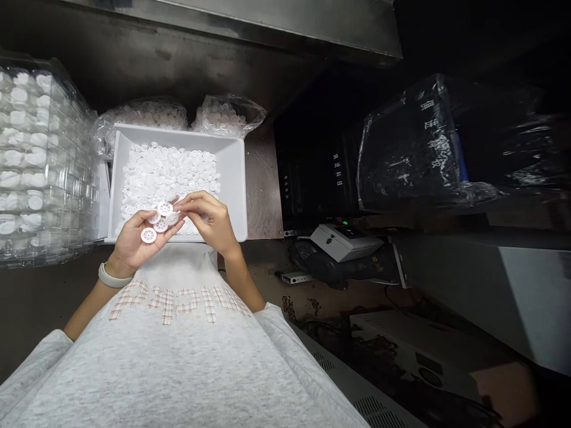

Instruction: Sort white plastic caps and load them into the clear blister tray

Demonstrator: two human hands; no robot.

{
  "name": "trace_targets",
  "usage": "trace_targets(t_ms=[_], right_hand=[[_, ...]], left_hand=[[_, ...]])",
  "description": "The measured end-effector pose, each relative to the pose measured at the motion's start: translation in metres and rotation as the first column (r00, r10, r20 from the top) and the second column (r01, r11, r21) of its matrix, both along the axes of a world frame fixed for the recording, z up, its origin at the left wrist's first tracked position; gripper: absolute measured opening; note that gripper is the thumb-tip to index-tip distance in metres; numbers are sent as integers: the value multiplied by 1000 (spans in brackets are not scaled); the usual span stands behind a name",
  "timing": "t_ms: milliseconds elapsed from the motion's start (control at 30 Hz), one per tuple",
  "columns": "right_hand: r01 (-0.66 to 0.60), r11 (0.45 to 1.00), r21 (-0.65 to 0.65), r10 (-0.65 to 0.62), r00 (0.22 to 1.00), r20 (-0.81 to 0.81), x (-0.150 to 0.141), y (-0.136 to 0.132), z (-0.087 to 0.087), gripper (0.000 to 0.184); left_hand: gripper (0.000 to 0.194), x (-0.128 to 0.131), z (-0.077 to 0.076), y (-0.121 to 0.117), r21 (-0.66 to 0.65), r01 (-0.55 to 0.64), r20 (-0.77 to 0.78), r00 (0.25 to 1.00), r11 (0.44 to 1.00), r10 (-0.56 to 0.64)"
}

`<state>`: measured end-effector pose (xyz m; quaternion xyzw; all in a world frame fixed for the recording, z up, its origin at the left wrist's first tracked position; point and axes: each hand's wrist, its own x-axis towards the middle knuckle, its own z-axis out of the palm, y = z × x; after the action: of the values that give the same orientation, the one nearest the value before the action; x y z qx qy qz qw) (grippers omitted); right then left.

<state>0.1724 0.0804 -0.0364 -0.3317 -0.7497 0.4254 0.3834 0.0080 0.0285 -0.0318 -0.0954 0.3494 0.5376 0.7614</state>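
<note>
My left hand [134, 241] is held palm up above my lap, cupping several small white plastic discs [157, 223] with spoked centres. My right hand [209, 219] sits just to its right, fingers pinched together on one of the discs at the left hand's fingertips. Both hands hover over the near edge of a white rectangular bin [232, 172] filled with many more of the same white discs [165, 169]. A pale band [111, 278] wraps my left wrist.
Stacked clear blister trays [40, 160] holding white parts stand at the left. Two clear bags of discs [227, 114] lie behind the bin on a steel bench. Dark plastic-wrapped machinery [414, 148], a small grey device [343, 241] and cables fill the right.
</note>
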Motion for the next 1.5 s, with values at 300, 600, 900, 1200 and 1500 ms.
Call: trace_targets(t_ms=[300,600,900,1200,1500], right_hand=[[-18,1000,4,18,997,74,3,5,-4,12],[-96,980,-173,129,972,195,2,7,3,19],[88,985,-148,-49,968,246,-12,15,1,22],[236,943,-234,-171,948,269,-13,11,-17,27],[138,910,-392,-43,969,242,-8,4,-16,68]], left_hand=[[70,-3,-6,-1,90,103,-76,993,991,-96],[66,-5,-9,-1,71,80,-98,993,994,-72],[61,3,-14,1,93,123,-65,991,988,-117],[59,9,-16,0,67,135,-21,991,989,-134],[25,9,-26,-2,87,163,-37,986,983,-160]])
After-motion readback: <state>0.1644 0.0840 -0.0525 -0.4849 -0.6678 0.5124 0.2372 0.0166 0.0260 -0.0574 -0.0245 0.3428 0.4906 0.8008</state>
